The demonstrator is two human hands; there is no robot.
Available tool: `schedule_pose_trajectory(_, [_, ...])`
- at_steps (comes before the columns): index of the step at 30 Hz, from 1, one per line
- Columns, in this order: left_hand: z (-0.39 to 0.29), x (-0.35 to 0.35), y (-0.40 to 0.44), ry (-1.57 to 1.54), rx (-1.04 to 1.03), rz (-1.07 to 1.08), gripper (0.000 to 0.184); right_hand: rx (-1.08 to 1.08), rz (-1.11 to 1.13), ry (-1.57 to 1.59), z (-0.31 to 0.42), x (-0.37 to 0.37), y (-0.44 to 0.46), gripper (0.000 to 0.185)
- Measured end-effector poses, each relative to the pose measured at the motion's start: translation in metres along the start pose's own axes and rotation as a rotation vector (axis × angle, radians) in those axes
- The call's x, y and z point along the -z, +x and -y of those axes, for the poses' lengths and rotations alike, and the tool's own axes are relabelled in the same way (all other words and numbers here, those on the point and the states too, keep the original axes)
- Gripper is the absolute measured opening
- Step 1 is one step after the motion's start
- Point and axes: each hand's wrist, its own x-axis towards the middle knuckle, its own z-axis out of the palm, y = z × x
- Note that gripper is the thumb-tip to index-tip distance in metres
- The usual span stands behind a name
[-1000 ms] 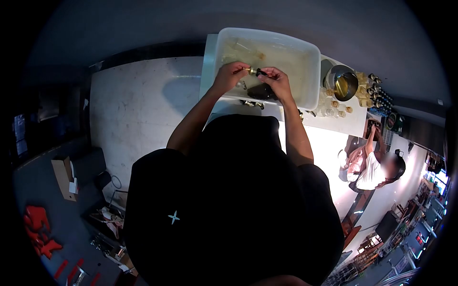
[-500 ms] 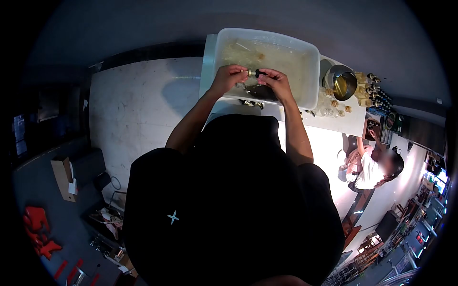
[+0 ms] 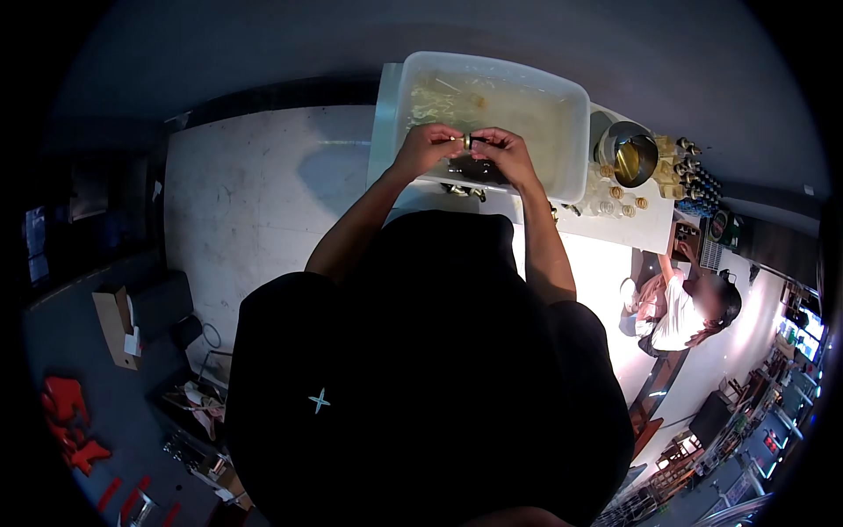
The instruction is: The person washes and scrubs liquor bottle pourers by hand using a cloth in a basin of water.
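Observation:
Over the near side of a translucent plastic tub (image 3: 581, 132), both my hands meet at a small gold-and-black fitting (image 3: 466, 141). My left hand (image 3: 423, 151) pinches its gold end between thumb and fingers. On the black end, my right hand (image 3: 507, 156) is closed in a pinch, and its fingers hide most of that part. The exact kind of fitting is too small to make out. Shallow cloudy liquid lies in the tub, with a dark heap (image 3: 479, 169) below my hands. Several dark and gold pieces (image 3: 463, 191) lie outside the tub's near wall.
Right of the tub stand a metal bowl (image 3: 648, 145) with yellow liquid and several small glass jars (image 3: 615, 202) with gold tops. Farther right are rows of dark-topped bottles (image 3: 694, 180). A person in a white top (image 3: 680, 318) sits beyond the white table (image 3: 641, 230), arms toward a box.
My hands have drawn closer together, so the gap between the gold end and the black end has narrowed. The seated person has shifted slightly.

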Motion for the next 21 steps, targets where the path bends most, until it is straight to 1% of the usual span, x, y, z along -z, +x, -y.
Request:
schedule_pose_trajectory(11, [-0.014, 0.002, 0.0, -0.021, 0.013, 0.018, 0.027, 0.105, -0.031, -0.155, 0.005, -0.007, 0.004, 0.019])
schedule_pose_trajectory(17, [-0.012, 0.002, 0.004, -0.091, 0.049, -0.041, 0.028, 0.175, -0.088, -0.292, 0.008, -0.01, 0.01, 0.019])
schedule_pose_trajectory(21, [-0.022, -0.004, 0.005, -0.086, 0.008, -0.067, 0.026, 0.206, -0.076, -0.379, 0.019, -0.009, 0.014, 0.019])
